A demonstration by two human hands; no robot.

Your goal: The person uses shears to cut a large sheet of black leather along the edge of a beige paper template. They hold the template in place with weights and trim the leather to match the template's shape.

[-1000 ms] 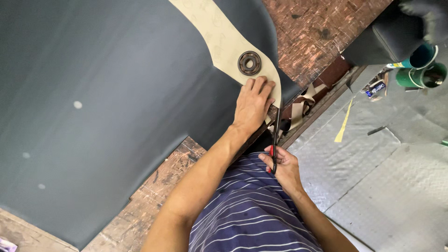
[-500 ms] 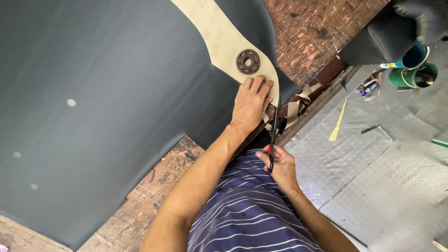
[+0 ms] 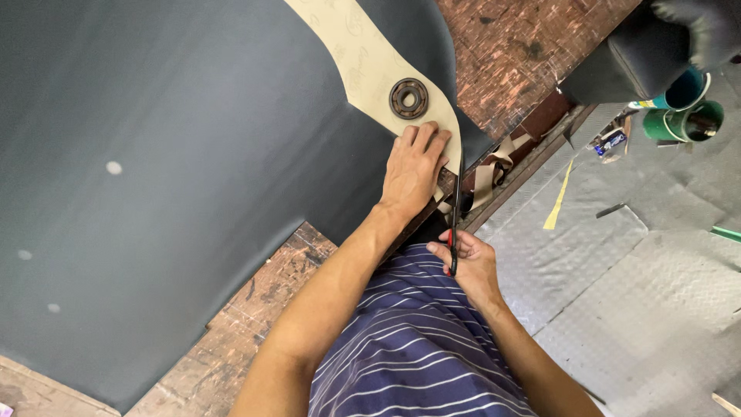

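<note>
Presently, the tan pattern (image 3: 370, 66) is pressed flat by the left hand (image 3: 411, 171); scissors (image 3: 456, 212) are gripped in the right hand (image 3: 469, 262), just beside.

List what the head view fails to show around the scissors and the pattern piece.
- Scissors: blade tips, edge-on, too thin to tell whether they are cutting.
- Right hand: fingers hide the handles.
- Tan pattern piece: cut off by the top edge.
- Dark sheet: runs off the left edge.

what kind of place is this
Probably an upholstery or leather workshop. A big dark sheet covers a worn wooden table, a tan pattern lies on it under a round weight, and the right hand works scissors along the pattern's edge while the left hand presses it down.
</note>
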